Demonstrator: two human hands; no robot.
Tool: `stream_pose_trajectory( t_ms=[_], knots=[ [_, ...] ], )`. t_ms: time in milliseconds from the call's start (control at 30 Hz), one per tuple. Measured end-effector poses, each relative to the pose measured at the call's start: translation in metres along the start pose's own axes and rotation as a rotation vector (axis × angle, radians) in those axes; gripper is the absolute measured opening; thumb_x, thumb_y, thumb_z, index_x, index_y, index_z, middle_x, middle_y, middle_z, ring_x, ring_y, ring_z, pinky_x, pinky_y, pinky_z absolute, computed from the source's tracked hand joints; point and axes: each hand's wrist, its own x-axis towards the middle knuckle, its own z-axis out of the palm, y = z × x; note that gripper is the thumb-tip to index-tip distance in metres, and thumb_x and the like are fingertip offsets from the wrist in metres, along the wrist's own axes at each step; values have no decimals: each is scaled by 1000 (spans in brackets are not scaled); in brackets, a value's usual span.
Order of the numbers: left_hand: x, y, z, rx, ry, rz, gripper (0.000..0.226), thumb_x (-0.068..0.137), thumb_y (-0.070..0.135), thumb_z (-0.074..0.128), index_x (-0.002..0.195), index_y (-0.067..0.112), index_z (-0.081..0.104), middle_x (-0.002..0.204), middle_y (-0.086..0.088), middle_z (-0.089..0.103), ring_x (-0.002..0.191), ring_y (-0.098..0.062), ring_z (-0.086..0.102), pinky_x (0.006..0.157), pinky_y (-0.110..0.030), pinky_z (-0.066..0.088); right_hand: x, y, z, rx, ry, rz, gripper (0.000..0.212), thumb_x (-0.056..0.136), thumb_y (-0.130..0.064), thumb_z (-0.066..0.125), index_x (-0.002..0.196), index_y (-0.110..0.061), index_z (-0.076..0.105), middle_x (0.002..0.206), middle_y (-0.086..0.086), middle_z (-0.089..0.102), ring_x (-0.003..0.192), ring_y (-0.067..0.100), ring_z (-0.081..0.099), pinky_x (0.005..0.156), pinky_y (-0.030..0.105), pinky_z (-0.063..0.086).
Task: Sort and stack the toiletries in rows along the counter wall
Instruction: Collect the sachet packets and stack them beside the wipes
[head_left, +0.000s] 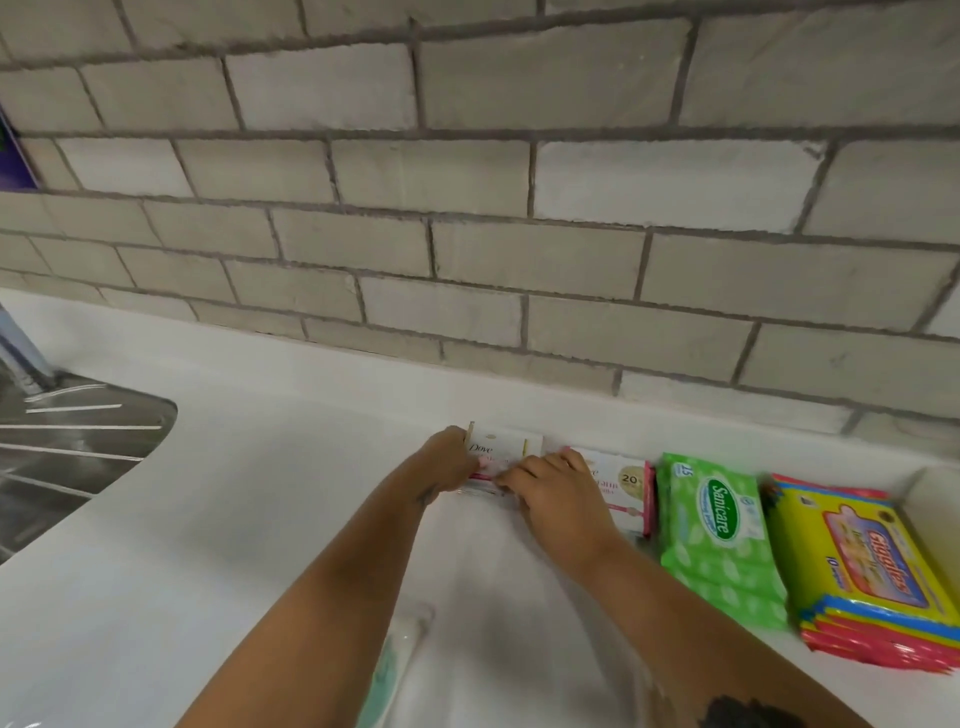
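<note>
Two bare forearms reach out from the near edge of the white counter (208, 519) toward the far edge, where the grey brick wall (467, 208) stands. Under the arms, close to the near edge, lies a see-through plastic thing with a pale green part (395, 660); it is too blurry to tell what it is.

At the far edge of the counter, the left hand (449, 460) and the right hand (553, 496) meet on a white and pink Dove soap box (501, 449). The left hand grips the left end of the box with curled fingers. The right hand's fingers curl over the box's right side and hold it too. The box sits on another one like it, and both lie close to the low white ledge under the wall.

Just beside it on the right lies a second white and pink Dove box (626, 491), partly under the right hand. Next in the row comes a stack of green Sanicare wipe packs (719, 535), touching that box. Right of those is a stack of yellow, pink and blue Giggles wipe packs (867, 566), near the right corner of the counter.

Off at the left edge of the counter is a shiny metal sink drainboard (67, 447) with ridges.
</note>
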Motion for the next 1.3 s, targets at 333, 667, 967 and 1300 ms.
stream_pose_trajectory(
  t_ms=[333,667,967,1300],
  knots=[
    [19,-15,16,102,57,-7,37,91,25,53,122,5,51,124,-21,53,110,-38,54,91,-40,45,6,7,23,-35,-44,23,19,62,-18,80,77,-26,72,70,-7,68,64,18,65,81,29,28],
    [3,-25,10,2,-44,138,84,68,18,83,141,19,41,136,-5,52,120,-24,54,104,-34,43,2,6,21,-65,-84,77,17,66,-34,78,80,-28,70,78,-8,68,75,18,65,94,32,26],
    [-1,-13,20,429,23,219,47,96,34,49,141,36,37,158,5,12,143,-23,18,116,-41,23,5,2,18,-45,-50,143,17,79,-30,52,80,-22,68,78,-2,69,77,23,64,94,36,31],
    [-20,0,35,771,17,324,53,103,17,29,151,26,9,159,10,3,148,-15,0,117,-52,8,-22,-1,-5,25,9,292,20,64,-28,59,82,-29,69,78,-8,70,71,16,66,94,38,32]
  ],
)
